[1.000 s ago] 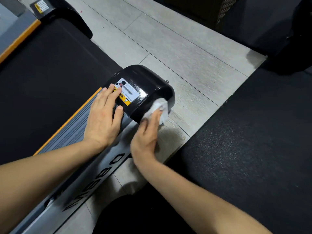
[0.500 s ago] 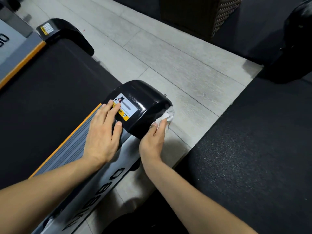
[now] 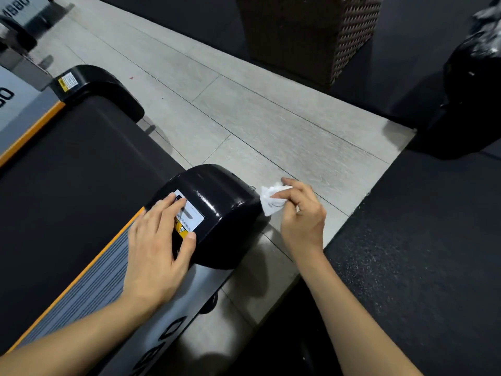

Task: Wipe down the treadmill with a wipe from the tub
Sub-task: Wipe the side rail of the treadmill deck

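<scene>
Grey floor tiles (image 3: 244,109) run between black rubber mats (image 3: 423,267), with a woven basket (image 3: 311,36) and a dark bag (image 3: 471,104) at the far edge. At the near left lies the rear of a treadmill (image 3: 67,191), its black belt edged by an orange stripe and a ribbed grey side rail. A glossy black end cap (image 3: 222,213) covers the near corner of the deck and carries a white and yellow warning label (image 3: 189,215). The left hand (image 3: 157,253) lies flat on the cap and rail, fingers straight and spread over the label, holding nothing, apparently as a brace. The right hand (image 3: 301,213) hovers just off the cap's outer side, fingers curled, pinching a crumpled white wipe (image 3: 271,202) whose corner sits at or very near the cap's edge. The tub is not in view. The step in hand looks like wiping this end cap, with the wipe for now bunched rather than pressed flat. Next, it probably needs to go back against the shiny plastic and sweep over the top and the label, which would mean lifting the left hand clear first.
</scene>
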Action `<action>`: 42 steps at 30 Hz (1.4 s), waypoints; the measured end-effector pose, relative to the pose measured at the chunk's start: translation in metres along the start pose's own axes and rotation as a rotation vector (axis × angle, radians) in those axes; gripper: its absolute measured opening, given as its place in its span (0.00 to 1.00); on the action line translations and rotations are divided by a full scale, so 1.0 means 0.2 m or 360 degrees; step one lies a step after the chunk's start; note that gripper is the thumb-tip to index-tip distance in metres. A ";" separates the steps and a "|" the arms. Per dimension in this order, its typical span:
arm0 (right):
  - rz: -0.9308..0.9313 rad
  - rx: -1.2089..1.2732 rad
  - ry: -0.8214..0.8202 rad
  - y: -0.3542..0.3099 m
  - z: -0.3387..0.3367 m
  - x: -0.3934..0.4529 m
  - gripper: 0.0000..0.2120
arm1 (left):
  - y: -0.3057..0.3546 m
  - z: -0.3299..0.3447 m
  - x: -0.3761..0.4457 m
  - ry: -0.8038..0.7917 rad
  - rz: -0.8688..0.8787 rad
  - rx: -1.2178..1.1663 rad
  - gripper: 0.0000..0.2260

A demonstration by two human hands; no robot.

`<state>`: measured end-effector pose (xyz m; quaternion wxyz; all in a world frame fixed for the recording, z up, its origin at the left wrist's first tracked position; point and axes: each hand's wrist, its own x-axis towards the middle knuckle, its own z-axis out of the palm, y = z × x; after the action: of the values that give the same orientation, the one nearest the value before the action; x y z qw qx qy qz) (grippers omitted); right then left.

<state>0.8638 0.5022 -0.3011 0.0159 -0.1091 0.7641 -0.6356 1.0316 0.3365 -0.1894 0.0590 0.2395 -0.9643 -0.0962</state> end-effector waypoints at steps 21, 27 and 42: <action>0.1079 0.0211 -0.0773 0.01 0.05 0.14 0.18 | 0.01 0.00 0.00 -0.0050 -0.0023 0.0034 0.27; 0.1133 0.0166 -0.1430 -0.05 0.19 0.49 0.07 | 0.01 -0.01 0.01 -0.0037 -0.0019 0.0043 0.27; 0.0514 0.0013 -0.1562 -0.13 0.42 0.61 0.13 | 0.00 0.01 0.00 -0.0035 -0.0019 0.0048 0.27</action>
<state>0.7629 0.3935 -0.2781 0.4710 -0.2750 0.6713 -0.5019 1.0320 0.3360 -0.1906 0.0442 0.2451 -0.9648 -0.0846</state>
